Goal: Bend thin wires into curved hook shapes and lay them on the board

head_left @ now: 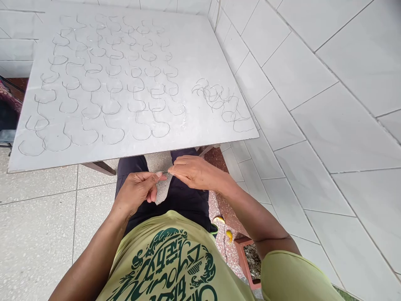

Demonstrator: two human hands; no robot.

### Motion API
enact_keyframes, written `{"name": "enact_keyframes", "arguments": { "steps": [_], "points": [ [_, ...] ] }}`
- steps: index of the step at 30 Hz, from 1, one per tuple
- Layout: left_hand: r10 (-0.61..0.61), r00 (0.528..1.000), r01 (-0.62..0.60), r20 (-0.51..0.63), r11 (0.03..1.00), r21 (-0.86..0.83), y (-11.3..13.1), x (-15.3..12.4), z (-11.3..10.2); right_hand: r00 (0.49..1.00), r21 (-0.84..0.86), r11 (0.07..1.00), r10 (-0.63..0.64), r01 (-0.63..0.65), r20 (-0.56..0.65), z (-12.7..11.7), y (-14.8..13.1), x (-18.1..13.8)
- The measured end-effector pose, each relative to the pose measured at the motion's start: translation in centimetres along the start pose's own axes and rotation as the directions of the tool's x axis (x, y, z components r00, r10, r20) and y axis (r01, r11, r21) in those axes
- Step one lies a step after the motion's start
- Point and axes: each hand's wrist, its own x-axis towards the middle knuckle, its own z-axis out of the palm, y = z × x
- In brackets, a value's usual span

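Note:
Over my lap, just off the table's front edge, both hands pinch one thin wire point(165, 172). My left hand point(138, 190) is closed, thumb against fingers on the wire's left part. From the right, my right hand point(196, 172) grips it with the fingertips pressed together. Only a short stretch of the wire shows between the hands; the rest is hidden. On the white table point(200, 50) lie many S-shaped bent wires point(113, 136) in rough rows. A tangled heap of curved wires point(216, 98) rests at the table's right side.
A tiled wall point(313, 104) runs close along the right. Below on the floor stand a reddish planter point(246, 263) and small yellow pieces point(229, 236). A wooden table leg point(100, 167) shows under the front edge. Dark cloth point(9, 104) is at far left.

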Motion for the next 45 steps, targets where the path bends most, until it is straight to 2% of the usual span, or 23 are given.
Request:
{"name": "enact_keyframes", "arguments": {
  "steps": [6, 11, 14, 19, 24, 27, 36, 45],
  "points": [
    [0.049, 0.999, -0.045, 0.011, 0.975, -0.219, -0.5, -0.1, 0.0, 0.962, 0.077, 0.982, 0.185, -0.173, -0.201, 1.3, 0.5, -0.6],
    [0.092, 0.996, -0.092, -0.014, 0.943, -0.320, -1.2, -0.3, -0.1, 0.949, 0.074, 0.984, 0.176, -0.163, -0.262, 1.2, 0.6, -0.7],
    [0.113, 0.993, -0.121, -0.044, 0.947, -0.298, -1.3, -0.1, 0.0, 0.963, 0.048, 0.990, 0.141, -0.133, -0.229, 0.6, 0.6, -0.5],
    [0.232, 0.968, -0.243, -0.098, 0.964, -0.112, -1.4, 0.5, -0.1, 0.981, 0.064, 0.995, 0.084, -0.074, -0.175, -0.2, 0.8, -0.2],
    [0.267, 0.963, -0.267, -0.045, 0.964, -0.005, -1.3, 0.6, -0.3, 0.992, 0.069, 0.997, 0.054, -0.046, -0.116, -0.6, 1.1, -0.1],
    [0.266, 0.964, -0.266, -0.003, 0.964, -0.020, -1.3, 0.6, -0.1, 0.998, 0.071, 0.997, 0.023, -0.019, -0.054, -0.8, 1.0, -0.1],
    [0.267, 0.961, -0.273, -0.075, 0.959, -0.077, -2.2, 0.9, 0.8, 0.993, 0.071, 0.996, -0.062, 0.055, 0.101, -0.9, 1.2, 0.3],
    [0.278, 0.947, -0.293, -0.159, 0.952, -0.085, -1.5, 1.2, 1.5, 0.997, 0.139, 0.990, -0.042, 0.034, 0.059, -1.3, 1.2, 0.0]
  ]
}}
